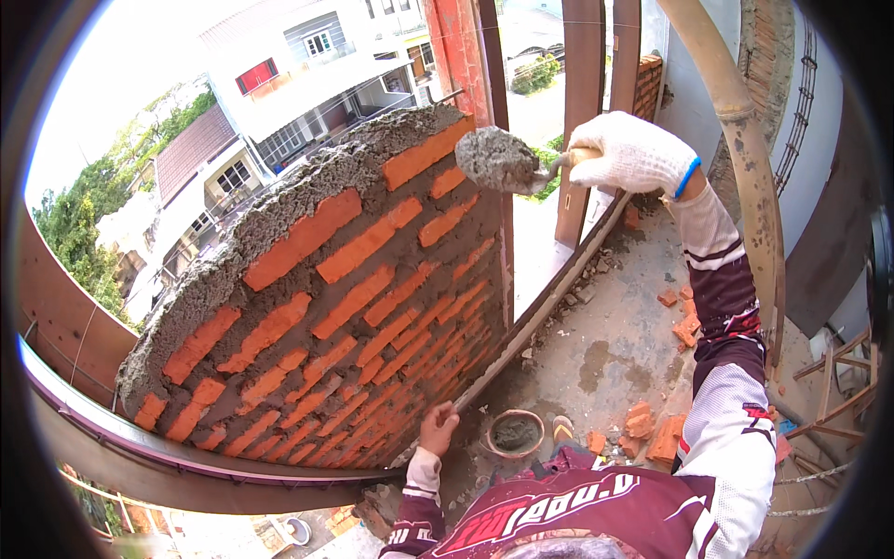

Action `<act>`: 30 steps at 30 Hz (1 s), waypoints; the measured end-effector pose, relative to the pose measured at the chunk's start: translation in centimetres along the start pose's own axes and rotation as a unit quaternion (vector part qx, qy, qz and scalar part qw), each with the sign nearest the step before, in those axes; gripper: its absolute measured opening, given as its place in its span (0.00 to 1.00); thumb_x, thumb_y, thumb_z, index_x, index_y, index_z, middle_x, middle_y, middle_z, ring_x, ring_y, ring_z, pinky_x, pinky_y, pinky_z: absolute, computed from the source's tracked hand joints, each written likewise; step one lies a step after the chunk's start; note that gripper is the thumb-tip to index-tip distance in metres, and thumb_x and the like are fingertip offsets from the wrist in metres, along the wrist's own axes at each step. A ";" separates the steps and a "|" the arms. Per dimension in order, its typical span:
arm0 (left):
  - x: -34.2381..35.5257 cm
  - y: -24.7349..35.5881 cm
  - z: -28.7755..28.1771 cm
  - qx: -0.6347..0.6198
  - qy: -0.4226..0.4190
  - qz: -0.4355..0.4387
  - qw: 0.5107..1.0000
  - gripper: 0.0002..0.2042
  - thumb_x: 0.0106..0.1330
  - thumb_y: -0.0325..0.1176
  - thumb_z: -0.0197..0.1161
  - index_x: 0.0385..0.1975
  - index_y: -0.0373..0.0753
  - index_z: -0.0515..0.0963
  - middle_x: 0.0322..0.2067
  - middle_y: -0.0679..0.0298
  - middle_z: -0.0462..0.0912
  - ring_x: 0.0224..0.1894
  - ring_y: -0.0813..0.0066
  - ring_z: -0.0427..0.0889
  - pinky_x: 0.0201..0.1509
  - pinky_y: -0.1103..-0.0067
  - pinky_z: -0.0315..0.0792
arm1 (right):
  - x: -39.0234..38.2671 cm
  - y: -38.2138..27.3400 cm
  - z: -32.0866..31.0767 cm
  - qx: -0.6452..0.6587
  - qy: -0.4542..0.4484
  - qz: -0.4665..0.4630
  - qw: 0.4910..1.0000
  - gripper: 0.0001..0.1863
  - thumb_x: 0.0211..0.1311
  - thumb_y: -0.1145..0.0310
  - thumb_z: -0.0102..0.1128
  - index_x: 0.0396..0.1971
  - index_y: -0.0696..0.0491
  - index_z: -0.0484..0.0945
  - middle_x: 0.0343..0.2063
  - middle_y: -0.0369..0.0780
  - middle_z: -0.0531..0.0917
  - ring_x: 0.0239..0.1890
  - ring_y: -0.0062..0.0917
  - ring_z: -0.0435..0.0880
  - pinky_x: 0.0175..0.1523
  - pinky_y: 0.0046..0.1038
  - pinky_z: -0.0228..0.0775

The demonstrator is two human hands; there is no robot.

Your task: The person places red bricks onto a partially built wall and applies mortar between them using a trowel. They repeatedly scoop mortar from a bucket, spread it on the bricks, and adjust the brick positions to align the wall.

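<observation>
My right hand [635,154], in a white knitted glove with a blue cuff edge, grips the wooden handle of a trowel [557,166]. A heaped lump of wet grey mortar [499,160] covers the trowel's blade. The trowel is held near the upper right end of a brick wall [358,307], whose top carries a rough layer of mortar [279,196]. My left hand [438,429] is bare and low beside the wall's face, its fingers loosely curled with nothing visible in them. Near it on the floor stands a round bucket [515,434] with mortar inside.
Broken bricks [666,438] and rubble lie on the concrete floor [596,345] to the right. A thick bamboo pole [752,177] rises beside my right arm. Dark wooden frame posts [579,121] and a red column [456,56] stand beyond the wall. Houses appear outside, lower down.
</observation>
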State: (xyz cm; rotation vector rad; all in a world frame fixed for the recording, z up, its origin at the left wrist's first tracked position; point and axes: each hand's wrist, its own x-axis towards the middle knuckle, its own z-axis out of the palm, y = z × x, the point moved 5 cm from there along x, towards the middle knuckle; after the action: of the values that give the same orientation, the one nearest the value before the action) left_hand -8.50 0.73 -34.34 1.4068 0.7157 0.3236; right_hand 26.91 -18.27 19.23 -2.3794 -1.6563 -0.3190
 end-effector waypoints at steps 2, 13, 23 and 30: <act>1.9 12.9 2.3 0.025 -0.056 0.186 0.981 0.20 0.73 0.26 0.65 0.64 0.33 0.75 0.57 0.60 0.83 0.59 0.72 0.82 0.66 0.73 0.74 | 2.8 0.5 -1.3 -0.003 -0.035 0.019 0.999 0.23 0.63 0.55 0.67 0.48 0.58 0.86 0.26 0.45 0.84 0.28 0.32 0.83 0.38 0.33 0.77; 10.3 62.5 6.8 0.139 0.201 0.577 0.780 0.21 0.75 0.44 0.64 0.50 0.27 0.84 0.39 0.56 0.90 0.42 0.75 0.86 0.50 0.77 0.77 | 13.3 5.1 0.2 0.346 -0.038 0.075 0.934 0.20 0.74 0.52 0.62 0.33 0.56 0.79 0.18 0.33 0.74 0.16 0.17 0.69 0.19 0.25 0.63; 17.4 66.3 10.6 0.298 0.237 0.533 0.756 0.27 0.73 0.51 0.61 0.64 0.41 0.78 0.54 0.45 0.86 0.59 0.47 0.85 0.63 0.62 0.77 | 14.6 7.4 11.6 0.839 -0.093 0.090 0.528 0.17 0.81 0.55 0.52 0.51 0.55 0.72 0.32 0.38 0.82 0.22 0.19 0.81 0.23 0.21 0.79; 13.1 62.2 12.6 0.448 0.222 0.669 0.550 0.29 0.72 0.39 0.64 0.73 0.51 0.68 0.60 0.49 0.83 0.57 0.49 0.86 0.60 0.59 0.79 | 9.9 7.3 11.3 0.857 -0.044 0.045 0.512 0.25 0.83 0.53 0.48 0.56 0.63 0.73 0.34 0.38 0.81 0.20 0.14 0.79 0.24 0.16 0.79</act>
State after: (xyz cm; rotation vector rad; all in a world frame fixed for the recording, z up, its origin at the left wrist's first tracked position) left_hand 21.86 9.04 22.29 2.7572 -0.0882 1.7736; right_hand 37.66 -8.44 11.05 -0.7678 -0.7704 1.0309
